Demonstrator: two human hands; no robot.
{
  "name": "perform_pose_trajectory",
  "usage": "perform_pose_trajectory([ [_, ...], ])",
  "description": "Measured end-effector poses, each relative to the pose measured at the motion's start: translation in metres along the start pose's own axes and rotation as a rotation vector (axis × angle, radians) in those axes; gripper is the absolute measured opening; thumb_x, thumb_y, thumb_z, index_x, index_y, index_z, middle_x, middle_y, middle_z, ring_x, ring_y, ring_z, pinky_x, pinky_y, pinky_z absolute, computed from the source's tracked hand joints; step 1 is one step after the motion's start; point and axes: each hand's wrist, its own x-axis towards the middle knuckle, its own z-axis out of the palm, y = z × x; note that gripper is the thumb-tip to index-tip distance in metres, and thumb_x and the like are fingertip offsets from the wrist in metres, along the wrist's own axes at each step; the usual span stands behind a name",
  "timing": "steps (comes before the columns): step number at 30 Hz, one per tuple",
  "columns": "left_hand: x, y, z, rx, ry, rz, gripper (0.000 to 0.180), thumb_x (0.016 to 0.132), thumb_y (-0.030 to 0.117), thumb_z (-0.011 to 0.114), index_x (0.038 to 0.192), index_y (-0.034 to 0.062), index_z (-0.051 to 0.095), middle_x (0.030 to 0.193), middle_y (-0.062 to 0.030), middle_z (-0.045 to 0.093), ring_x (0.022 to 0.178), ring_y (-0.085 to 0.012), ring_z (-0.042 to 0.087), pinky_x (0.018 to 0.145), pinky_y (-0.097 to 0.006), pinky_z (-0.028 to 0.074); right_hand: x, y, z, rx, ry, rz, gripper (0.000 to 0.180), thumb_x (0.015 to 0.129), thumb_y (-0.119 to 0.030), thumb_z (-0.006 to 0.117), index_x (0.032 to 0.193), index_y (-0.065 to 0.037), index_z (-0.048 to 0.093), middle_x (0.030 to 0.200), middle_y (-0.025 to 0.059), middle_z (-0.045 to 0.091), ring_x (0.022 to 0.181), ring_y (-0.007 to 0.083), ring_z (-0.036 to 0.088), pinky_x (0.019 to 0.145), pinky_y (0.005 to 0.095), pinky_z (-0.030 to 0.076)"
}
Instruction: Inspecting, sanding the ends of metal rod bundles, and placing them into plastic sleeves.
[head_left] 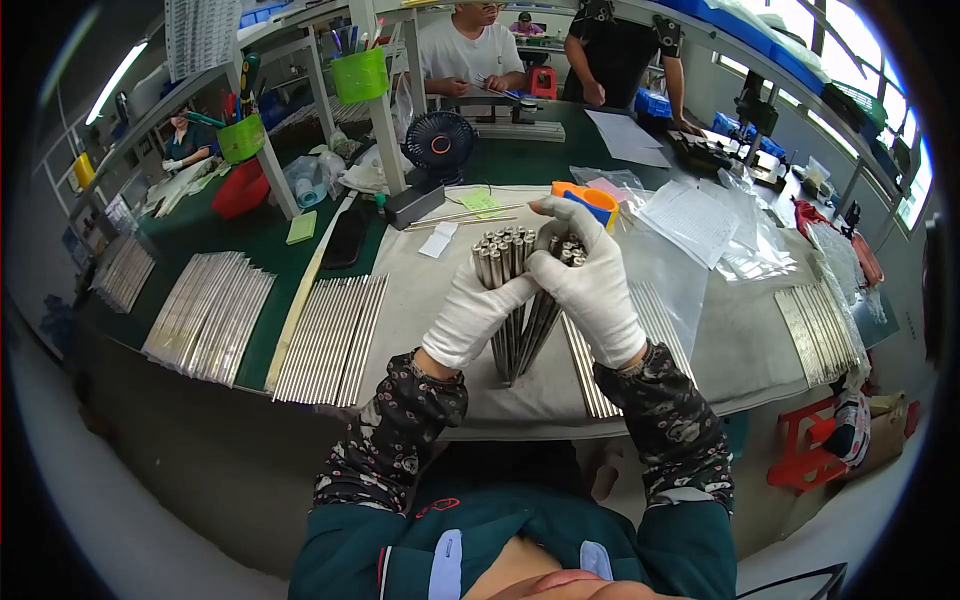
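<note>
My left hand, in a white glove, is wrapped round part of a bundle of metal rods at mid-table. Curled over the bundle's other part is my gloved right hand, with rod ends showing between its fingers and thumb. The rods stand nearly upright, their round ends facing up at hand height. Lower down they draw together toward the grey cloth. Some of their length is hidden behind both hands. Beside my right wrist, a row of loose rods lies on the cloth, partly covered by that hand.
Left on the table are a row of rods and bagged rods; more bagged rods lie at far right. Behind stand a black fan, a dark box and an orange-and-blue tape roll. Two people are across the table.
</note>
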Motion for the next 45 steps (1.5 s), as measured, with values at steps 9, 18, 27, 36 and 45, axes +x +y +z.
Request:
perform_pose_trajectory([
  [9, -0.003, 0.006, 0.005, -0.037, 0.043, -0.053, 0.026, 0.083, 0.006, 0.061, 0.109, 0.0049, 0.055, 0.097, 0.0011, 0.059, 0.087, -0.0068, 0.055, 0.076, -0.021, 0.047, -0.001, 0.001, 0.004, -0.185, 0.080, -0.260, 0.015, 0.071, 0.001, 0.057, 0.086, 0.001, 0.061, 0.083, 0.0040, 0.058, 0.078, 0.0086, 0.055, 0.073, 0.0223, 0.045],
  [18, -0.002, 0.004, 0.002, -0.028, 0.074, -0.028, 0.024, 0.084, 0.007, 0.060, 0.108, 0.0043, 0.057, 0.096, 0.0007, 0.060, 0.086, -0.0072, 0.056, 0.075, -0.021, 0.048, 0.000, 0.000, 0.007, -0.080, 0.119, -0.160, 0.014, 0.071, 0.003, 0.056, 0.084, 0.000, 0.060, 0.082, 0.0041, 0.058, 0.072, 0.0085, 0.054, 0.069, 0.0218, 0.044],
  [27, -0.003, -0.005, -0.002, -0.045, 0.078, -0.025, 0.029, 0.084, 0.006, 0.061, 0.112, 0.0041, 0.054, 0.102, 0.0000, 0.059, 0.091, -0.0079, 0.055, 0.078, -0.021, 0.048, 0.000, 0.001, 0.007, -0.128, 0.049, -0.130, 0.020, 0.071, 0.002, 0.058, 0.091, 0.000, 0.062, 0.083, 0.0031, 0.059, 0.076, 0.0093, 0.054, 0.072, 0.0228, 0.044],
  [36, -0.001, -0.003, 0.000, -0.041, 0.054, -0.056, 0.024, 0.085, 0.008, 0.060, 0.108, 0.0036, 0.054, 0.098, 0.0001, 0.059, 0.089, -0.0076, 0.055, 0.076, -0.022, 0.048, 0.003, -0.004, 0.005, -0.223, 0.014, -0.338, 0.025, 0.069, 0.002, 0.060, 0.093, -0.001, 0.064, 0.082, 0.0100, 0.061, 0.075, 0.0173, 0.060, 0.068, 0.0256, 0.048],
  [45, -0.001, -0.001, 0.001, -0.027, 0.070, -0.005, 0.023, 0.087, 0.011, 0.058, 0.109, 0.0031, 0.054, 0.099, 0.0004, 0.058, 0.089, -0.0065, 0.054, 0.076, -0.021, 0.047, 0.003, 0.000, 0.007, -0.099, 0.070, -0.180, 0.018, 0.069, 0.001, 0.060, 0.086, 0.000, 0.064, 0.083, 0.0108, 0.061, 0.076, 0.0188, 0.060, 0.069, 0.0273, 0.048],
])
